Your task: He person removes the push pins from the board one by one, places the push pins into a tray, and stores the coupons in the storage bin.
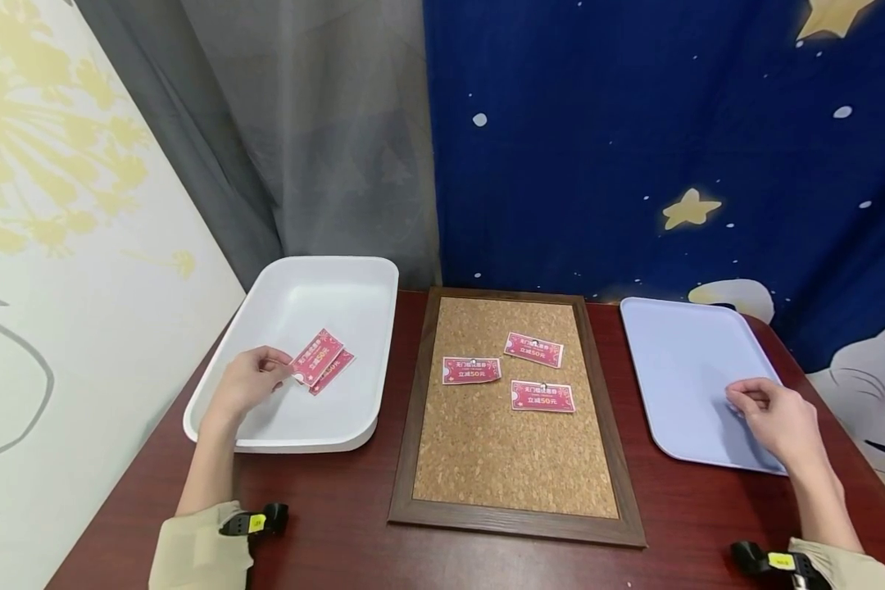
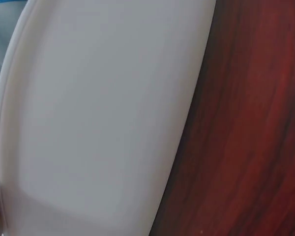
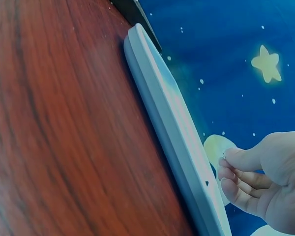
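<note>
Dark red wood-grain table, glossy, far right corner rounded, back edge just by the curtains. Behind it: grey curtain on the left, navy blue curtain on the right, meeting near mid-view. Navy one is printed with yellow stars, white dots and a white cat, lower right. White wall at left, yellow dandelion print. Light soft, even.

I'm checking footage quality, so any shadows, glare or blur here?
Head view: right hand casts a soft shadow on the lavender tray; left wrist view: dim, the white tub greyish and soft; right wrist view: pale sheen on the tabletop, lower left.
</note>
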`<state>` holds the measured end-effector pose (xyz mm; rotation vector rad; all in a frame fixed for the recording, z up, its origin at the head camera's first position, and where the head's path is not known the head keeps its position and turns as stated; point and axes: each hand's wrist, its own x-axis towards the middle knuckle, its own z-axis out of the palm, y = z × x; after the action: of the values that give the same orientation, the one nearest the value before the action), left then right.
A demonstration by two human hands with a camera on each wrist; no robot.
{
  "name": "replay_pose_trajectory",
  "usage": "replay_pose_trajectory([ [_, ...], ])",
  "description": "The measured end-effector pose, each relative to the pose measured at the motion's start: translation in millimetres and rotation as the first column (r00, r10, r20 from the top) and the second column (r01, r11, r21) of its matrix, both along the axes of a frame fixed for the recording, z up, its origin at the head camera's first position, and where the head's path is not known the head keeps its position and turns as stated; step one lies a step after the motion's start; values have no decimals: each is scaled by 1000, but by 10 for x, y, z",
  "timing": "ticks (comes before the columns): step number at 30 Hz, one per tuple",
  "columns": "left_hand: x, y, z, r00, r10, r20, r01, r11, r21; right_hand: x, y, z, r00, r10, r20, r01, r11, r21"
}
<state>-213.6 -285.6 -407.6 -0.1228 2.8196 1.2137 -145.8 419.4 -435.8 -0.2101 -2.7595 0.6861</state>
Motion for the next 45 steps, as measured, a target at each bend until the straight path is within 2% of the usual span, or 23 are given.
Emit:
replay_pose_trajectory([
  [4, -11, -6, -23, 999, 6, 36, -6, 1000, 3, 25, 71, -11, 999, -24, 40, 24, 1000, -5],
  [12, -17, -32, -66, 997, 5, 76, -1, 998, -57, 68, 224, -41, 988, -55, 143, 57, 998, -10],
  [19, -21, -26, -85, 995, 10, 96, -3, 998, -67, 84, 335, -100, 968, -64, 243, 71, 997, -18],
  [30, -27, -33, -99, 995, 12, 103, -6, 998, -67, 101, 335, -99, 967, -76, 243, 87, 996, -32],
  [38, -19, -36, -64, 1000, 21, 3, -21, 999, -49, 119, 328, -51, 963, -88, 256, 102, 994, -43],
  [45, -18, -11, -52, 999, 36, -27, -38, 998, -49, 122, 315, 2, 977, -78, 199, 87, 996, -35],
])
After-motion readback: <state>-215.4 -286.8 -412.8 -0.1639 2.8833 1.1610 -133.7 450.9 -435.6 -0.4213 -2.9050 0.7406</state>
